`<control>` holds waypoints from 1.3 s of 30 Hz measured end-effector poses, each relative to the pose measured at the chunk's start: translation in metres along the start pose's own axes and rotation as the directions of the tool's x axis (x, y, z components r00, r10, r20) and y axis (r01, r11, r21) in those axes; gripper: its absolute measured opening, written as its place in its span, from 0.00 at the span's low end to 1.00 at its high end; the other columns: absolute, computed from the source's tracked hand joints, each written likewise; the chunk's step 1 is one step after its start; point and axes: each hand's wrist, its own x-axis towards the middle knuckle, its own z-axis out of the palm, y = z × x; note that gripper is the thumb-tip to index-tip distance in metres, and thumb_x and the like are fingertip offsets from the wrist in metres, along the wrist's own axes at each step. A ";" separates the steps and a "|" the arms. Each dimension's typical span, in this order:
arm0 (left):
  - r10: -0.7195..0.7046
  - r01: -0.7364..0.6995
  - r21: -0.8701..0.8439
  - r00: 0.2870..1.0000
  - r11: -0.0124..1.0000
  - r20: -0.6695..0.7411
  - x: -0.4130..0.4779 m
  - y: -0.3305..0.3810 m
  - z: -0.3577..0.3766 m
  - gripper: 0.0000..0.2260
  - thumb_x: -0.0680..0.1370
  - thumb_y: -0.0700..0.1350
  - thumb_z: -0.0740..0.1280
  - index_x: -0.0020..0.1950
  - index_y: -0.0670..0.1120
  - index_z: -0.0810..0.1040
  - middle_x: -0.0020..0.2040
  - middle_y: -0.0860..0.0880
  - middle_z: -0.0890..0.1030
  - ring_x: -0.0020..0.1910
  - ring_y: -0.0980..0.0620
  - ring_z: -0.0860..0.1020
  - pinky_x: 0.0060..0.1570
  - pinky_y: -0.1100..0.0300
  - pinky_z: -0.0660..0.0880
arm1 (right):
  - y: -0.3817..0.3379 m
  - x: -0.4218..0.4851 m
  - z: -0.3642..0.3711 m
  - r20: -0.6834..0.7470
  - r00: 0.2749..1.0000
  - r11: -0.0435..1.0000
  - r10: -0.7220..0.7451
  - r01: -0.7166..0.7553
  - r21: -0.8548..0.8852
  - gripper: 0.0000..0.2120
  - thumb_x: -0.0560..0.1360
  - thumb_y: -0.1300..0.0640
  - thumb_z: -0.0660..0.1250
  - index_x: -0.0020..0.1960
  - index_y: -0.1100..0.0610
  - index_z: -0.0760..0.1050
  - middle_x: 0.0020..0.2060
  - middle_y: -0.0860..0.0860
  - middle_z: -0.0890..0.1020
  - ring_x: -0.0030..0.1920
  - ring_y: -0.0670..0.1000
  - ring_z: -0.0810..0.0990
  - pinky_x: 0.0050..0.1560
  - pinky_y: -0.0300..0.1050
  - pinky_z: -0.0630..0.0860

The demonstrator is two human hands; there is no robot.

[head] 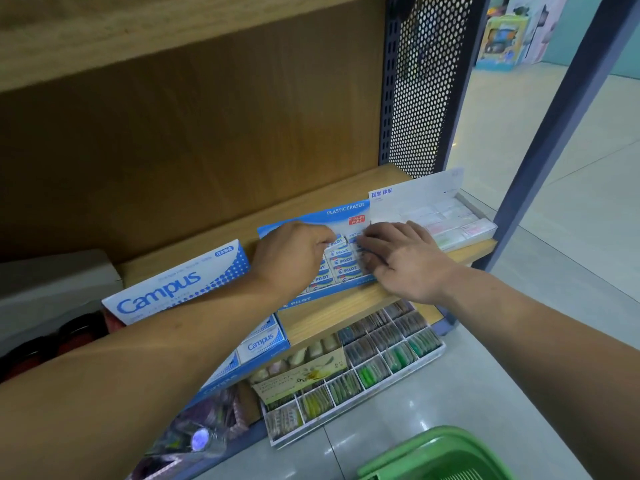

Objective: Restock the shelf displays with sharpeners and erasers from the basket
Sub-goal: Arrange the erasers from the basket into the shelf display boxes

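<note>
Pinching a rectangular eraser (338,242), seemingly, is the left hand (291,259).

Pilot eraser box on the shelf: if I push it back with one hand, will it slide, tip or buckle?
Probably slides: the Pilot eraser box sits flat on the wooden shelf. Unlikely to tip, since rows of erasers weigh its low tray. Its header card looks like thin cardboard and may bend, so push the tray.

Left hand (291,258) and right hand (405,263) touch Pilot erasers (343,261) in a blue display box (344,210) — green basket (436,455) at five o'clock.
</note>
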 end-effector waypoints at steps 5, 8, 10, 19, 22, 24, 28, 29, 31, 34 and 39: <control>0.118 -0.119 0.009 0.991 0.993 0.057 0.005 -0.010 0.007 0.10 0.82 0.40 0.65 0.56 0.45 0.86 0.52 0.45 0.82 0.54 0.43 0.79 0.52 0.47 0.77 | -0.001 0.001 0.000 0.014 1.000 0.999 -0.005 0.006 -0.036 0.36 0.75 0.36 0.37 0.77 0.44 0.65 0.74 0.43 0.67 0.75 0.50 0.62 0.78 0.51 0.51; 0.090 -0.092 0.015 0.989 0.996 0.113 0.010 -0.012 0.004 0.10 0.83 0.43 0.65 0.57 0.47 0.85 0.52 0.47 0.78 0.52 0.45 0.78 0.51 0.47 0.77 | -0.001 0.000 0.001 0.026 1.000 1.000 -0.001 0.001 -0.014 0.30 0.80 0.39 0.42 0.78 0.43 0.64 0.73 0.42 0.66 0.76 0.49 0.59 0.79 0.55 0.48; 0.080 -0.087 0.041 0.985 0.995 0.154 0.013 -0.011 0.000 0.10 0.84 0.46 0.64 0.57 0.48 0.85 0.53 0.48 0.77 0.51 0.46 0.78 0.51 0.47 0.76 | -0.002 0.000 0.000 0.019 1.000 1.000 0.016 -0.016 -0.015 0.23 0.84 0.43 0.48 0.78 0.43 0.63 0.74 0.42 0.65 0.77 0.48 0.56 0.78 0.59 0.46; 0.100 -0.134 0.151 0.972 0.979 0.212 0.024 -0.010 -0.001 0.09 0.81 0.40 0.65 0.50 0.45 0.85 0.49 0.48 0.77 0.48 0.45 0.78 0.47 0.48 0.76 | -0.003 0.003 0.002 0.021 0.999 0.999 0.027 -0.027 -0.023 0.24 0.84 0.43 0.46 0.78 0.43 0.63 0.74 0.41 0.64 0.78 0.47 0.54 0.78 0.62 0.47; 0.065 -0.064 -0.009 0.984 0.998 0.165 0.019 -0.006 -0.002 0.09 0.81 0.39 0.67 0.53 0.45 0.87 0.51 0.48 0.82 0.51 0.48 0.79 0.52 0.53 0.75 | -0.002 0.002 0.002 0.016 1.000 1.000 0.015 -0.015 -0.026 0.23 0.85 0.44 0.49 0.78 0.44 0.63 0.74 0.41 0.65 0.78 0.46 0.55 0.78 0.62 0.46; 0.054 -0.045 -0.059 0.983 0.997 0.175 0.014 -0.005 -0.004 0.07 0.80 0.42 0.68 0.52 0.44 0.87 0.51 0.48 0.82 0.50 0.50 0.79 0.53 0.52 0.76 | -0.001 -0.003 0.003 -0.063 0.998 1.000 -0.012 0.012 0.010 0.24 0.83 0.42 0.49 0.76 0.46 0.67 0.73 0.42 0.68 0.77 0.47 0.60 0.78 0.60 0.48; -0.007 -0.007 0.073 0.981 0.997 0.192 0.002 -0.004 -0.003 0.15 0.79 0.57 0.69 0.52 0.45 0.84 0.52 0.49 0.79 0.51 0.48 0.79 0.50 0.49 0.77 | 0.000 -0.017 -0.002 -0.153 0.988 0.999 0.018 -0.022 -0.027 0.38 0.75 0.29 0.46 0.75 0.50 0.70 0.70 0.47 0.73 0.72 0.51 0.69 0.78 0.54 0.56; -0.031 0.012 0.102 0.982 0.995 0.185 -0.002 -0.003 -0.001 0.17 0.79 0.58 0.68 0.53 0.45 0.84 0.53 0.49 0.79 0.52 0.48 0.78 0.52 0.49 0.77 | 0.002 -0.019 -0.003 -0.140 0.990 0.999 0.033 -0.039 -0.037 0.40 0.74 0.27 0.47 0.76 0.50 0.69 0.71 0.47 0.72 0.73 0.51 0.68 0.78 0.54 0.56; -0.059 0.046 0.085 0.985 0.995 0.162 -0.008 0.001 0.000 0.17 0.80 0.58 0.67 0.55 0.45 0.84 0.54 0.48 0.80 0.55 0.47 0.78 0.53 0.49 0.77 | 0.007 -0.021 -0.005 -0.100 0.994 0.998 0.049 -0.052 -0.024 0.38 0.77 0.28 0.52 0.79 0.49 0.65 0.75 0.46 0.69 0.77 0.49 0.63 0.80 0.53 0.52; -0.123 0.108 0.093 0.979 0.990 0.161 -0.014 0.009 -0.001 0.17 0.81 0.59 0.66 0.59 0.48 0.83 0.56 0.50 0.78 0.58 0.48 0.77 0.55 0.49 0.77 | 0.010 -0.020 -0.007 -0.063 0.998 1.000 0.026 -0.026 -0.010 0.34 0.80 0.32 0.54 0.79 0.49 0.62 0.77 0.46 0.66 0.79 0.49 0.60 0.80 0.53 0.51; -0.197 0.172 0.131 0.957 0.976 0.214 -0.021 0.019 -0.005 0.20 0.82 0.60 0.63 0.70 0.51 0.77 0.64 0.51 0.75 0.65 0.49 0.73 0.61 0.50 0.75 | 0.009 -0.019 -0.007 -0.065 0.998 1.000 0.008 -0.007 0.005 0.28 0.79 0.35 0.60 0.73 0.49 0.72 0.70 0.45 0.73 0.74 0.51 0.68 0.78 0.54 0.56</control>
